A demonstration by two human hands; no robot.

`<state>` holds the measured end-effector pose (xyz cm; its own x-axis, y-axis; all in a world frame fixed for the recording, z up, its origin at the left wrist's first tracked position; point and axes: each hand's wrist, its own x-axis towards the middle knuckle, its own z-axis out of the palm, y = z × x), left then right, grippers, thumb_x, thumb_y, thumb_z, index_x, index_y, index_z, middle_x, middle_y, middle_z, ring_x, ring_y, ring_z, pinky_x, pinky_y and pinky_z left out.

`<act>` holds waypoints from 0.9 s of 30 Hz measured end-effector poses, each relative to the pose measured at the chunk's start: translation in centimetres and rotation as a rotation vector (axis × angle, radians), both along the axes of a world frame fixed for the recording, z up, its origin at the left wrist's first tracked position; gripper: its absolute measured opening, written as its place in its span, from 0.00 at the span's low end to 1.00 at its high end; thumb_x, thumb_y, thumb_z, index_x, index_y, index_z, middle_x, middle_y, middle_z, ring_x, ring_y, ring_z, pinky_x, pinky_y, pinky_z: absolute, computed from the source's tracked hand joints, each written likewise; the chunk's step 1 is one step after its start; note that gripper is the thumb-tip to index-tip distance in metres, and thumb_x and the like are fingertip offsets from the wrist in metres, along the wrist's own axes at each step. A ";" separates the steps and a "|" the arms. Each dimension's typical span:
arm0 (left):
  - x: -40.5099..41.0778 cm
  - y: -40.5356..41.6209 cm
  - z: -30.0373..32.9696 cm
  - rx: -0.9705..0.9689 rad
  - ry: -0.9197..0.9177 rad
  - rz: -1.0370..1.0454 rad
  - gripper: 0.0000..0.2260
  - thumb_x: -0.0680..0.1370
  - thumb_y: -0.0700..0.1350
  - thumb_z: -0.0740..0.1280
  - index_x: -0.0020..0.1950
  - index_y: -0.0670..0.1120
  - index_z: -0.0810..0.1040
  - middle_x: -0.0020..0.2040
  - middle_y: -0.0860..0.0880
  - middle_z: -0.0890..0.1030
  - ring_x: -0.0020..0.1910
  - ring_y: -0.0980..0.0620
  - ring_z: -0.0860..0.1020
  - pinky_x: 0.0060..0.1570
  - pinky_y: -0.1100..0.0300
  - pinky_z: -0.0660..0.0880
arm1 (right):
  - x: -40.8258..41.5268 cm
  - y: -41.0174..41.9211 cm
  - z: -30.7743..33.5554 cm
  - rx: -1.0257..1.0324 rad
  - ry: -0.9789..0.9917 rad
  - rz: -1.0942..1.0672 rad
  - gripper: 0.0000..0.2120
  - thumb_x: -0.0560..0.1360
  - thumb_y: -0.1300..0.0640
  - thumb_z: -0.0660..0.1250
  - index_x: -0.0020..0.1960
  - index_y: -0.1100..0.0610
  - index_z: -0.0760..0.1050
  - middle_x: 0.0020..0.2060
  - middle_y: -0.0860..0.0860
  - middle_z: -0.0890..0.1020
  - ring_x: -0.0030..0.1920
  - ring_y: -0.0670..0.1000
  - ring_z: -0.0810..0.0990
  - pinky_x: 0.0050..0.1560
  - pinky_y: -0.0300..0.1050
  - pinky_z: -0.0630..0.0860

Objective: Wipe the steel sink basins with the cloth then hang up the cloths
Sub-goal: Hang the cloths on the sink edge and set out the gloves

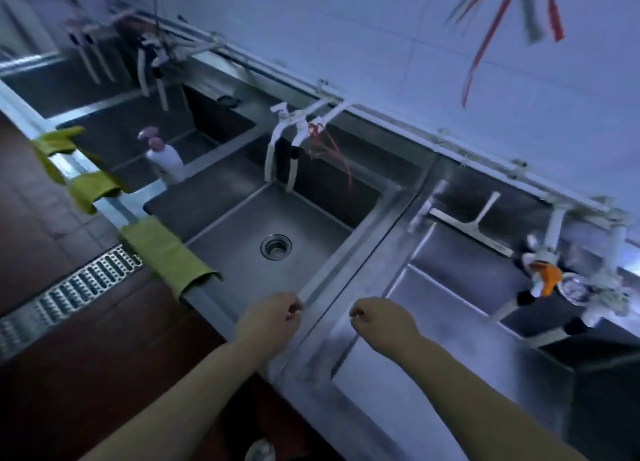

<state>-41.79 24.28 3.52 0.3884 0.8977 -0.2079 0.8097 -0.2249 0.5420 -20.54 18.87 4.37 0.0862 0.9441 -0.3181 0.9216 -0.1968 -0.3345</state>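
A row of steel sink basins runs along the wall; the middle basin [242, 218] has a round drain [275, 246]. Three green cloths hang over the front rim: the nearest cloth [166, 252], a second cloth [93, 188] and a far cloth [57, 141]. My left hand [270, 316] hovers over the divider between the middle and right basin [450, 287], fingers loosely curled and holding nothing. My right hand [379, 318] hovers just right of it, fingers also curled and empty.
White taps [294, 128] with a red string hang over the middle basin. A soap pump bottle [166, 162] stands on the rim at left. A squeegee [474, 226] and taps with an orange part [547, 277] sit at the right basin. A floor drain grate [69, 294] lies left.
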 end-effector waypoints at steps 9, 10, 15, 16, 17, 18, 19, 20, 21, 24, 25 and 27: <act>-12.8 8.5 1.8 0.076 0.049 0.135 0.10 0.77 0.48 0.63 0.58 0.52 0.76 0.57 0.53 0.78 0.53 0.53 0.77 0.49 0.62 0.70 | -10.8 9.0 0.6 -0.016 0.051 0.089 0.12 0.77 0.51 0.58 0.56 0.50 0.77 0.53 0.48 0.80 0.52 0.50 0.77 0.47 0.42 0.72; -13.4 9.0 1.8 0.081 0.051 0.147 0.10 0.77 0.48 0.63 0.58 0.52 0.76 0.57 0.53 0.79 0.53 0.52 0.77 0.48 0.62 0.69 | -11.2 9.7 0.8 -0.017 0.052 0.103 0.11 0.77 0.51 0.59 0.56 0.50 0.77 0.53 0.48 0.80 0.52 0.49 0.77 0.47 0.42 0.71; -15.5 10.0 1.6 0.109 0.055 0.225 0.09 0.76 0.49 0.64 0.55 0.53 0.77 0.53 0.54 0.80 0.51 0.52 0.78 0.43 0.63 0.67 | -11.9 12.8 0.7 0.003 0.051 0.165 0.10 0.77 0.52 0.59 0.52 0.51 0.78 0.50 0.47 0.81 0.48 0.48 0.78 0.43 0.40 0.70; -16.0 10.1 1.4 0.113 0.054 0.250 0.09 0.76 0.49 0.65 0.55 0.53 0.77 0.53 0.53 0.80 0.51 0.52 0.78 0.43 0.62 0.68 | -12.1 13.5 0.6 0.004 0.062 0.167 0.10 0.77 0.51 0.60 0.52 0.50 0.78 0.51 0.47 0.81 0.48 0.48 0.78 0.43 0.39 0.70; -16.6 10.1 1.2 0.106 0.055 0.279 0.09 0.75 0.49 0.65 0.55 0.53 0.77 0.53 0.53 0.80 0.51 0.52 0.78 0.44 0.61 0.69 | -12.4 14.2 0.4 -0.001 0.067 0.176 0.10 0.77 0.51 0.60 0.53 0.50 0.78 0.51 0.47 0.81 0.49 0.48 0.78 0.44 0.39 0.70; -17.3 10.3 1.0 0.088 0.054 0.308 0.10 0.75 0.48 0.66 0.57 0.53 0.77 0.53 0.54 0.80 0.51 0.53 0.78 0.46 0.61 0.70 | -12.8 14.8 0.2 -0.006 0.068 0.187 0.11 0.77 0.51 0.60 0.54 0.50 0.78 0.52 0.46 0.81 0.50 0.48 0.78 0.45 0.39 0.71; -18.2 10.4 0.8 0.065 0.052 0.332 0.12 0.75 0.48 0.66 0.58 0.53 0.76 0.53 0.54 0.80 0.52 0.54 0.78 0.47 0.61 0.70 | -13.3 15.2 0.0 -0.016 0.073 0.197 0.11 0.77 0.51 0.60 0.55 0.50 0.78 0.53 0.47 0.81 0.51 0.48 0.78 0.47 0.40 0.72; -19.0 10.6 0.5 0.045 0.056 0.349 0.14 0.75 0.48 0.66 0.60 0.53 0.75 0.54 0.55 0.79 0.52 0.54 0.78 0.48 0.61 0.71 | -14.0 15.6 -0.2 -0.030 0.086 0.204 0.11 0.77 0.51 0.60 0.55 0.50 0.78 0.53 0.47 0.81 0.52 0.48 0.78 0.48 0.40 0.72; -19.9 10.8 0.2 0.029 0.066 0.362 0.15 0.75 0.48 0.66 0.61 0.53 0.74 0.54 0.55 0.79 0.52 0.54 0.78 0.48 0.61 0.71 | -14.6 15.8 -0.5 -0.044 0.105 0.209 0.11 0.77 0.52 0.60 0.55 0.51 0.78 0.53 0.47 0.81 0.51 0.48 0.78 0.48 0.40 0.72; -22.3 12.5 -0.5 0.018 0.086 0.372 0.17 0.74 0.47 0.65 0.63 0.52 0.73 0.54 0.55 0.79 0.53 0.54 0.78 0.47 0.61 0.72 | -16.4 16.8 -1.2 -0.072 0.151 0.212 0.11 0.77 0.52 0.60 0.55 0.51 0.79 0.53 0.46 0.81 0.50 0.47 0.78 0.47 0.40 0.73; -23.0 13.3 -0.6 0.021 0.087 0.369 0.17 0.74 0.47 0.65 0.63 0.52 0.73 0.54 0.55 0.79 0.53 0.54 0.78 0.47 0.60 0.72 | -17.0 17.2 -1.4 -0.076 0.153 0.214 0.11 0.77 0.52 0.60 0.55 0.50 0.79 0.53 0.46 0.81 0.49 0.46 0.77 0.46 0.40 0.72; -24.5 15.4 -1.0 0.033 0.101 0.351 0.16 0.76 0.48 0.64 0.64 0.52 0.72 0.55 0.55 0.79 0.53 0.53 0.78 0.47 0.59 0.73 | -18.2 18.4 -1.8 -0.077 0.169 0.190 0.11 0.77 0.52 0.60 0.55 0.50 0.79 0.52 0.46 0.81 0.47 0.45 0.77 0.44 0.39 0.70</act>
<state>-66.27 39.70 2.50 0.0341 0.9797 -0.1978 0.8897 0.0604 0.4526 -38.73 37.22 2.54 -0.1509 0.9107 -0.3846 0.8768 -0.0564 -0.4776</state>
